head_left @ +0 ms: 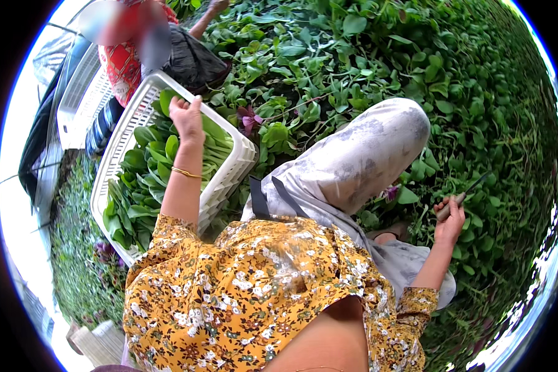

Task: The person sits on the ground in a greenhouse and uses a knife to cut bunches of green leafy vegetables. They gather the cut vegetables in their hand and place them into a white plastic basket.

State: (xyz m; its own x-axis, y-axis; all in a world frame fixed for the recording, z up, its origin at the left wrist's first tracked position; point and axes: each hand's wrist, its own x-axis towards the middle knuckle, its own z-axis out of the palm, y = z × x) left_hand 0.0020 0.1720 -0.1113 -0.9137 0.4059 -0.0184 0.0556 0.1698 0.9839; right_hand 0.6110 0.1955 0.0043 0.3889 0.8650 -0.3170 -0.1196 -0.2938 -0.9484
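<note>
My left hand [188, 118] is over the far end of a white plastic crate [239, 169]. Its fingers are curled beside a broad green leaf [166, 100]; whether they grip it is unclear. Leafy greens [151, 158] fill much of the crate, with pale stalks [216, 144] lying towards its right side. Out to the right, my right hand [448, 221] is closed around the light handle of a knife [456, 204]. The dark, narrow blade points up and away, above the growing plants [488, 214].
Beyond the crate a co-worker [190, 60] crouches, wearing red patterned and dark clothing. A second white crate [76, 102] stands at the far left. Purple-leaved plants [249, 120] grow beside my crate. My bent knee [395, 125] rises between my hands. Plastic sheeting [51, 125] borders the left side.
</note>
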